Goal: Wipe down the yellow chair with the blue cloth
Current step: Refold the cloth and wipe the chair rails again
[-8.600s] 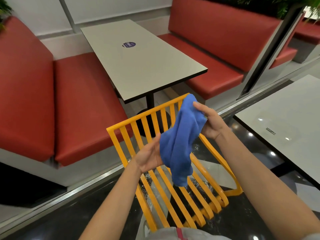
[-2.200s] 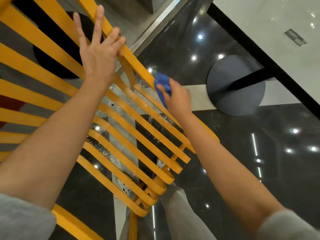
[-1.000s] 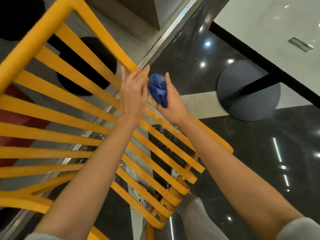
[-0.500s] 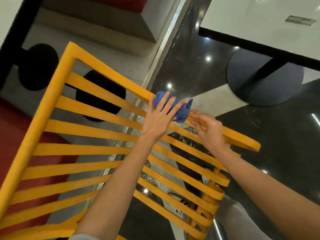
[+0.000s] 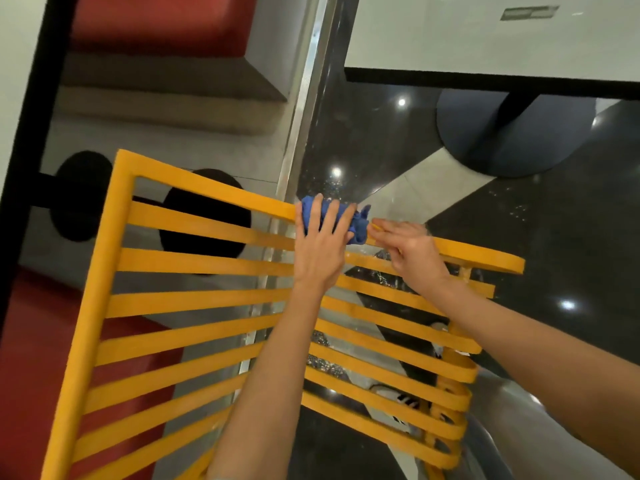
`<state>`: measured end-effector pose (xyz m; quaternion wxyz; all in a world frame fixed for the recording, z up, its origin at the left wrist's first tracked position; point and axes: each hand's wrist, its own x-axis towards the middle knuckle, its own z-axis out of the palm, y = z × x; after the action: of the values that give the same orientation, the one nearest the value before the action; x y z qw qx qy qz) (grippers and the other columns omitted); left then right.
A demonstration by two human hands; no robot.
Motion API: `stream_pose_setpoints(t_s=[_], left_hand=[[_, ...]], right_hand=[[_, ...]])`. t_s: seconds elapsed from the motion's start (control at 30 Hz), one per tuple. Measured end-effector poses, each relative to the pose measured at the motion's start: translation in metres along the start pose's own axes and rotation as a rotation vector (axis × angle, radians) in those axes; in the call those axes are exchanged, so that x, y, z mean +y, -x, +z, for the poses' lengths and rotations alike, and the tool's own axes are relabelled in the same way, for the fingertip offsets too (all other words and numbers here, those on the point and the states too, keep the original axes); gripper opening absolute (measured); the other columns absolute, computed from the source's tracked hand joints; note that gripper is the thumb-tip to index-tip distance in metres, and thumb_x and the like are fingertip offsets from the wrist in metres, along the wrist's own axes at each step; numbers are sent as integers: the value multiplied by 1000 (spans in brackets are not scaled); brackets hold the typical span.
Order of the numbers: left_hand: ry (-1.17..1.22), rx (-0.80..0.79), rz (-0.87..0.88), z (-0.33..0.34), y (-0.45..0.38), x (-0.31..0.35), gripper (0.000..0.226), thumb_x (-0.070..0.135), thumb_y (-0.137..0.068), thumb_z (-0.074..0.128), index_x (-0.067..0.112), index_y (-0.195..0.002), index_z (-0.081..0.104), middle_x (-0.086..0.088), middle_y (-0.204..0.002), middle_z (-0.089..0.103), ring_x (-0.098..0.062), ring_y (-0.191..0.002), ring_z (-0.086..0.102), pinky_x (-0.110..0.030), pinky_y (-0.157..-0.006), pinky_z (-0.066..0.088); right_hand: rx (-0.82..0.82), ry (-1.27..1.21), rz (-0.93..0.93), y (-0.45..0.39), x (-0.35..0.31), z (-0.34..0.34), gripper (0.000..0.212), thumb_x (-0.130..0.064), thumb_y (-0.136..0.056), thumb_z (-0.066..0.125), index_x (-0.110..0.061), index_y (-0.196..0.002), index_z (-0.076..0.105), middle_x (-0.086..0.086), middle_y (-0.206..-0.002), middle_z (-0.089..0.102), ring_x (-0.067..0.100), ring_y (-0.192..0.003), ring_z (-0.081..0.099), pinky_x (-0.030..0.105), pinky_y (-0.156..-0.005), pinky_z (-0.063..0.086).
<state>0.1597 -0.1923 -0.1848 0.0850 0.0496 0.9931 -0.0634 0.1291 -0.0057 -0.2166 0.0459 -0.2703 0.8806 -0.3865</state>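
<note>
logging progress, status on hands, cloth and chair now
Left hand flat, pressing blue cloth onto yellow chair top rail. Right hand on same rail beside cloth, grip unclear. Nothing in the way.

Even indoor light, wide-angle view with soft edges

Bright pinpoint glare dots the glossy dark floor [image 5: 374,140]; straight lines bow toward the corners, the lower slats of the yellow chair [image 5: 194,265] look slightly smeared, perhaps from motion, and shadows stay faint.

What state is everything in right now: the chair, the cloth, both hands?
Chair: tipped, slats bare, outer bar being wiped.
Cloth: bunched up, pressed on that bar.
Left hand: fingers straight, pressing the cloth.
Right hand: resting on the bar beside the cloth; whether it touches the cloth is unclear.
</note>
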Motion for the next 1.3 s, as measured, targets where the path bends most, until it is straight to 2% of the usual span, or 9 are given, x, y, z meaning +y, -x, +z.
stream_pose_setpoints(t_s=[0.2, 0.33, 0.53, 0.7, 0.8, 0.9, 1.03, 1.2, 1.3], left_hand=[[-298, -62, -83, -24, 9, -92, 50, 35, -103, 33, 21, -151, 33, -10, -152, 40, -38, -148, 19, -58, -118, -1], [-140, 47, -216, -16, 7, -51, 42, 33, -102, 37, 18, -139, 48, -14, -144, 47, -42, -143, 26, -61, -118, 6], [-103, -102, 67, -13, -5, -14, 48, 43, -98, 32, 23, -139, 48, -7, -140, 52, -37, -139, 37, -56, -119, 18], [-287, -84, -117, -32, 5, -96, 44, 40, -102, 30, 21, -137, 49, -8, -136, 52, -38, -136, 38, -59, -118, 9], [-134, -26, -238, -25, -2, -48, 35, 33, -101, 33, 19, -124, 56, -8, -127, 56, -37, -130, 43, -64, -117, 13], [43, -71, -90, -18, -8, 0, 33, 33, -100, 35, 20, -122, 56, -6, -127, 56, -35, -128, 44, -62, -117, 16], [-137, -160, 60, -29, -11, -32, 37, 37, -103, 30, 25, -132, 48, -3, -132, 52, -32, -131, 41, -57, -119, 14], [-356, -71, -150, -76, 11, -139, 32, 31, -104, 34, 19, -130, 49, -10, -136, 51, -39, -137, 35, -60, -119, 5], [-317, -52, -304, -68, 9, -107, 26, 24, -99, 44, 19, -122, 53, -11, -134, 51, -41, -136, 35, -62, -118, 4]], right_hand=[[-299, 483, -132, 25, -5, -6, 73, 0, -84, 41, -7, -154, 20, 11, -161, 14, 27, -150, 11, 40, -120, -1], [-336, 500, -133, 25, -2, -7, 75, 0, -84, 37, -7, -155, 12, 11, -162, 8, 24, -150, 8, 36, -119, -4], [-413, 342, -48, 23, -2, -16, 92, 1, -85, 55, -19, -156, -1, 0, -162, -7, 15, -150, -8, 32, -122, -7], [-395, 232, -22, 23, -3, -15, 84, 0, -86, 58, -19, -156, 14, 0, -163, 9, 16, -151, 7, 38, -123, 9], [-354, 192, -25, 22, -3, -13, 64, -11, -98, 50, -20, -155, 20, -1, -162, 16, 18, -150, 15, 34, -121, 8], [-324, 133, -2, 18, -2, -15, 56, -13, -102, 44, -22, -154, 25, -2, -161, 23, 18, -148, 22, 31, -119, 9], [-317, 93, 53, 19, 0, -13, 87, 16, -85, 55, -26, -153, 23, -5, -161, 21, 15, -149, 18, 27, -118, 2], [-277, 85, 29, 20, -1, -9, 98, 26, -71, 58, -20, -152, 29, -2, -159, 27, 20, -147, 26, 35, -118, 13], [-268, 73, 35, 21, 0, -8, 98, 27, -71, 57, -21, -152, 29, -3, -159, 26, 20, -147, 25, 33, -118, 11]])
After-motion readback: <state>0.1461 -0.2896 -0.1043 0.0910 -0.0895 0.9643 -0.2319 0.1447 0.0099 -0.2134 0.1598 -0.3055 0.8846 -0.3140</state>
